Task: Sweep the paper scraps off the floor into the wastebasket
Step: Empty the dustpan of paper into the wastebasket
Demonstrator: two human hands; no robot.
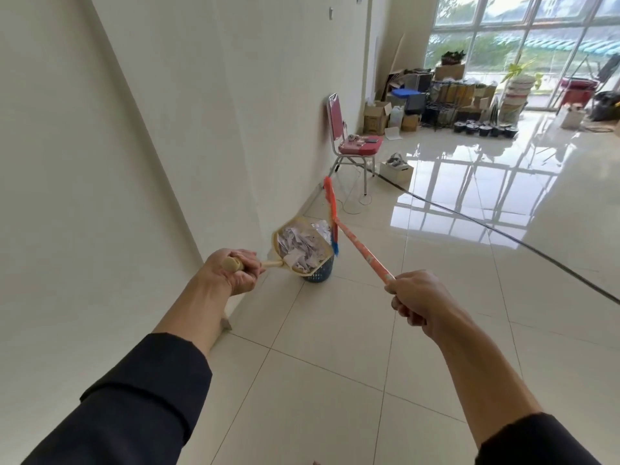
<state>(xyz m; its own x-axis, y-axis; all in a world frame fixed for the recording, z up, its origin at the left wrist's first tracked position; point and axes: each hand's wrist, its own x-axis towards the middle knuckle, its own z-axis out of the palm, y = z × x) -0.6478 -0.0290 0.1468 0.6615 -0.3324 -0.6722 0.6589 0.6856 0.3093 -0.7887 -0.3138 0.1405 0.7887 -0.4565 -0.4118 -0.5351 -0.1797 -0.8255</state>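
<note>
Cream plastic dustpan (302,248) heaped with white paper scraps (300,250): our left hand (231,271) grips its handle over the blue wastebasket (318,275) by the wall; our right hand (416,297) clasps the orange broom (355,245), open tile to its right.

No text, label, brand, number or sign can be read anywhere in the head view. The cardboard boxes (375,119) stacked near the window carry dark markings, but these are too small and blurred for any letter to be made out. The paper scraps (302,251) heaped in the dustpan show faint grey marks, and nothing legible is seen on them either.
</note>
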